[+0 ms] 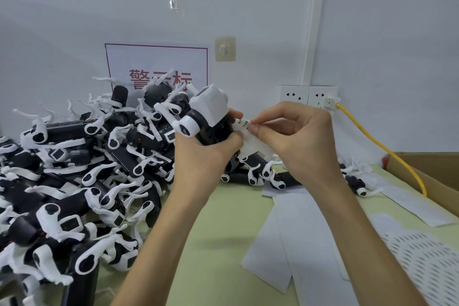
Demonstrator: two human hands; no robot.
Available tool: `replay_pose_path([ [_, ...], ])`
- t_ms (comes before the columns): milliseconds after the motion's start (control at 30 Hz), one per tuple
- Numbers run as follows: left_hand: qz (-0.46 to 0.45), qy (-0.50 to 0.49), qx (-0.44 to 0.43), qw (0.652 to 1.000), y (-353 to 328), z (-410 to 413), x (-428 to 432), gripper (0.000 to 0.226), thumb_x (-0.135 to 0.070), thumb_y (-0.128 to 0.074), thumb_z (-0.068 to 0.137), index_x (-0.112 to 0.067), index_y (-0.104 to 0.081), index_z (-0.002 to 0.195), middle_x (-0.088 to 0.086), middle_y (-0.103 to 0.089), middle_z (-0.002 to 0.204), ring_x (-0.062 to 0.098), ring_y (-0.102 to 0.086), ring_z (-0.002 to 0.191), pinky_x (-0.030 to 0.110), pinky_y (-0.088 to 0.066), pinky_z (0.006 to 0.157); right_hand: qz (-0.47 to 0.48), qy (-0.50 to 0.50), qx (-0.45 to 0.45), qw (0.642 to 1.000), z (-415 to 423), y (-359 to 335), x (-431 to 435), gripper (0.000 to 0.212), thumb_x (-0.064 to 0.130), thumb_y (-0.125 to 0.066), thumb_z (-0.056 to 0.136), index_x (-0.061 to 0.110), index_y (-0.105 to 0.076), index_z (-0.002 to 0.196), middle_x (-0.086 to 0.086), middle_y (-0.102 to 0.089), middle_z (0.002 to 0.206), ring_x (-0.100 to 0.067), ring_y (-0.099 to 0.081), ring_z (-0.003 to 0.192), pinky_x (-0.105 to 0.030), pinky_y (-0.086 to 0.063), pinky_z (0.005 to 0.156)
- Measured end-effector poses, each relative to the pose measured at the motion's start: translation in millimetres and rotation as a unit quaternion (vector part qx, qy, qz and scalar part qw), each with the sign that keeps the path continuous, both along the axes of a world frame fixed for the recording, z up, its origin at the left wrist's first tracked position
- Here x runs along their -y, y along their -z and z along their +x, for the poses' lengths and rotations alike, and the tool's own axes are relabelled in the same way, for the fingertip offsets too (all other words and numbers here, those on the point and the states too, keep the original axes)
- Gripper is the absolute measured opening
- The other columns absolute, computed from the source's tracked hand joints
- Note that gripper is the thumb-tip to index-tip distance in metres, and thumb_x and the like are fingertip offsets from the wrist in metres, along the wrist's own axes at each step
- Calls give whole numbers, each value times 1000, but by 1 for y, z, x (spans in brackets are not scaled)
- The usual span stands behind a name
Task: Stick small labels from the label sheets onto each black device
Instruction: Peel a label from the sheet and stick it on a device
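Observation:
My left hand (208, 154) grips a black device (211, 124) wrapped in white protective film, raised above the green table. Close to its right side, my right hand (295, 136) pinches a small white label (242, 124) between thumb and forefinger, the label touching the device's side. A big pile of black devices (74, 171) with white film tabs covers the left of the table. More devices (258, 174) lie behind my hands. Label sheets (278, 238) lie on the table at lower right, one label sheet with printed labels (422, 258) at the far right.
An open cardboard box (427, 171) stands at the right edge. A yellow cable (377, 144) runs from a wall socket (330, 102) down behind the box. A red-bordered sign (159, 67) hangs on the wall behind the pile. The green table (211, 243) shows between my forearms.

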State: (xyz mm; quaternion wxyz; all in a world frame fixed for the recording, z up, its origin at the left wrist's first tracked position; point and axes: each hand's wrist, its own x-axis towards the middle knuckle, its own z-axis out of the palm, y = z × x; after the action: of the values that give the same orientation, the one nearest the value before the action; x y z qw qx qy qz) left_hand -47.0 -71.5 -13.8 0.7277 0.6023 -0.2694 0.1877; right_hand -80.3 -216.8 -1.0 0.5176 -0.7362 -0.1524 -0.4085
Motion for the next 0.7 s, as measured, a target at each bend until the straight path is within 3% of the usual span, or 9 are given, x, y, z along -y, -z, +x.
replay_pose_path([
  [133,-3,3,-12,1000,0,0,1,37,12,-69,82,-25,-74,87,-11,-71,70,4,-64,63,18,-52,57,8,11,9,1000,2,2,1,17,5,-82,81,21,-77,79,6,-78,76,-11,-77,76,-27,-60,74],
  [267,-19,12,-71,997,0,2,3,31,4,-78,80,-24,-77,94,-4,-72,72,13,-65,62,22,-49,49,-18,57,62,996,4,3,0,15,5,-80,82,20,-77,81,8,-76,84,-14,-74,85,-34,-59,84],
  [400,-34,6,-115,993,1,4,3,29,3,-75,82,-22,-77,95,-1,-75,78,13,-68,69,38,-56,63,-42,65,82,994,5,5,0,14,7,-79,82,20,-76,82,9,-74,88,-18,-70,91,-39,-56,86],
  [567,-39,26,-172,984,3,9,-4,24,5,-72,83,-13,-75,99,26,-72,90,24,-63,68,41,-53,63,0,31,80,996,4,3,1,21,5,-78,83,26,-74,81,10,-76,83,-14,-74,90,-29,-56,89],
  [700,-43,38,-202,978,4,11,-8,19,4,-72,87,-6,-75,103,5,-71,74,16,-64,67,28,-53,54,28,-2,63,998,3,-1,6,27,-3,-76,82,24,-73,78,8,-76,79,-12,-74,80,-21,-55,79],
])
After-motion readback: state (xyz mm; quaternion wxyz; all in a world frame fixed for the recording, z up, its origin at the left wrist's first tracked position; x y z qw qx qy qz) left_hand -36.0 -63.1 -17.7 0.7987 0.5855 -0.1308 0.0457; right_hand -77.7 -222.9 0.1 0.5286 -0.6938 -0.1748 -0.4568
